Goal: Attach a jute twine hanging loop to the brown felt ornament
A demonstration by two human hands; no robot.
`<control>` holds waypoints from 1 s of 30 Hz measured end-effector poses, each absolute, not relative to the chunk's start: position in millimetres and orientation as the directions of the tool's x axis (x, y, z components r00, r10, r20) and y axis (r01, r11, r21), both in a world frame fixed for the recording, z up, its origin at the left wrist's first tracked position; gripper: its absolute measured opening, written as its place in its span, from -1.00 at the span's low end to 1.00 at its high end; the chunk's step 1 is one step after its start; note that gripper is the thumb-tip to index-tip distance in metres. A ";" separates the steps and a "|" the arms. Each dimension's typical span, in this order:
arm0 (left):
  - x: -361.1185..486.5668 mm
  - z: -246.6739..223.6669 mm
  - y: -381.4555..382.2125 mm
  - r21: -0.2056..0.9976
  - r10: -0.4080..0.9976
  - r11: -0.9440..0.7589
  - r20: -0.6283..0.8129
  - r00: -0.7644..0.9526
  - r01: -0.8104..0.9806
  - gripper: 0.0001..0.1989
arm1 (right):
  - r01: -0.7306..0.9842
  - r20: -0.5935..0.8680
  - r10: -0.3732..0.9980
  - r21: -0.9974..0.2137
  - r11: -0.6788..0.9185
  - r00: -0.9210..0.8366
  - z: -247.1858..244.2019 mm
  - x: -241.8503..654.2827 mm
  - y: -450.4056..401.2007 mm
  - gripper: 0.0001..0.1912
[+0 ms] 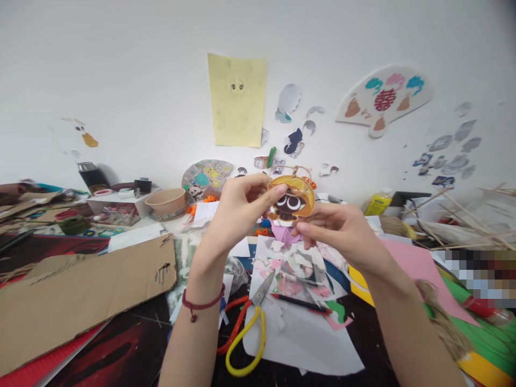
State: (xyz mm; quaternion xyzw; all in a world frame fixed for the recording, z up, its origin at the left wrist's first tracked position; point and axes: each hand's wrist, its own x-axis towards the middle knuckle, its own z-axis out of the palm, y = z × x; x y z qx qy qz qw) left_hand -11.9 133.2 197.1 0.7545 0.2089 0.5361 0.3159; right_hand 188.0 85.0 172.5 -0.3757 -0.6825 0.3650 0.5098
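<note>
My left hand (252, 207) pinches the upper left edge of a small round ornament (293, 203), thumb in front. The ornament shows a dark cat face with big white eyes on yellow, and a loop of twine rises from its top. My right hand (332, 226) is at its lower right, thumb and fingers close together near the bottom edge; whether they grip it is hard to tell. Below lie scissors (252, 322) with one red and one yellow handle, a dark pen (300, 303) and colored paper scraps (298, 266) on white paper (310, 344).
Cardboard (92, 293) lies on the left, with a beige bowl (166, 200) and a black bottle (92, 176) behind. On the right are pink paper (427, 277), a twine bundle (443, 322), thin sticks (447, 215) and a yellow bottle (379, 203).
</note>
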 end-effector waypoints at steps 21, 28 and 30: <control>3.0 194.1 136.6 0.902 0.756 -0.377 0.432 0.492 -0.211 -0.71 | 0.803 0.963 -0.093 0.262 0.536 -0.252 171.7 197.0 87.2 -0.62; 7.9 190.8 135.4 0.926 0.706 -0.362 0.347 0.617 -0.108 -0.66 | 0.777 0.966 -0.048 0.234 0.585 -0.255 173.9 192.1 78.1 -0.74; 5.9 191.5 134.1 0.881 0.697 -0.473 0.372 0.613 0.004 -0.62 | 0.753 0.975 -0.002 0.173 0.634 -0.223 175.1 192.2 74.9 -0.75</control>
